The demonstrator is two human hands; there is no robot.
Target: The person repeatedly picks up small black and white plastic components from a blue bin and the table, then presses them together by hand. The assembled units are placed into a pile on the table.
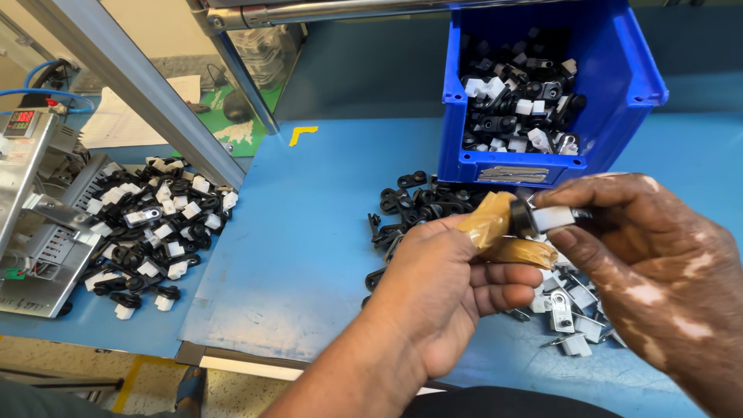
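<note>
— Lying across a workshop bench: a blue mat [309,232], with a metal frame post [139,93] slanting over its left edge.

— And holding what?

— Gripping a small black-and-white clip part [542,219] between both hands, just in front of a blue bin [619,85] heaped with assembled clips. Left hand [445,290] curling closed, thumb and forefinger wrapped in tan tape, pinching the black end. Right hand [658,263] closing narrowly on the white end.

— Around them?

— Resting under the hands: loose black pieces [410,205] and, lower right, white-and-metal pieces [569,317]. Piling at far left, beside a metal machine [31,224]: more finished clips [151,224]. Possibly mating the two halves; too small to tell.
</note>
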